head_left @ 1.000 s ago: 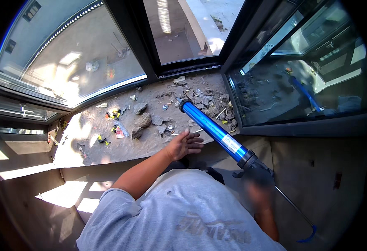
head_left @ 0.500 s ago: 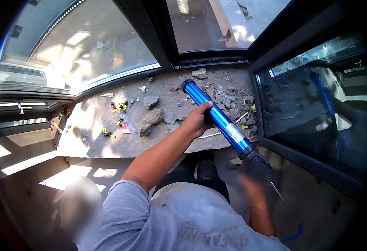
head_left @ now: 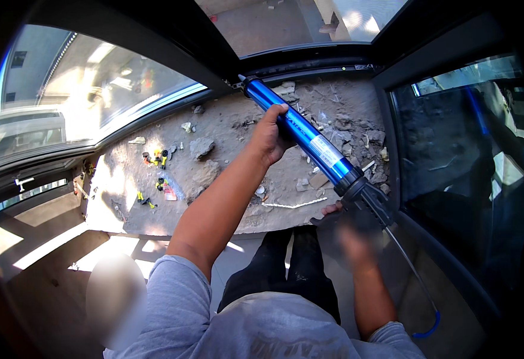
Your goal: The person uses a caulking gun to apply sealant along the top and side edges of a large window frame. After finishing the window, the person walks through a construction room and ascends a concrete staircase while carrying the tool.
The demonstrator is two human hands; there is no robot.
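Note:
A caulking gun [head_left: 301, 133] with a shiny blue barrel, black end caps and a white label slants from the upper left down to the right. My left hand [head_left: 272, 136] is wrapped round the barrel's upper half, thumb on top. At the handle end, my right hand [head_left: 356, 236] grips the gun. A blur covers much of that hand, though some fingertips show by the trigger. The grey nozzle tip reaches the lower corner of the black window frame [head_left: 229, 84]; whether it touches cannot be told. A thin rod with a blue hooked end [head_left: 435, 326] trails from the gun's rear.
Below the windows, a dusty ledge [head_left: 172, 218] carries stone chunks [head_left: 201, 148], rubble and a white strip [head_left: 295, 204]. Small yellow and black parts [head_left: 157, 157] lie on its left. Dark glass panes [head_left: 453, 155] stand close on the right. A sunlit window [head_left: 94, 90] fills the upper left.
The caulking gun and both my hands have shifted up and slightly left in view. The nozzle has moved from over the ledge to the window frame's corner. Both hands keep their hold.

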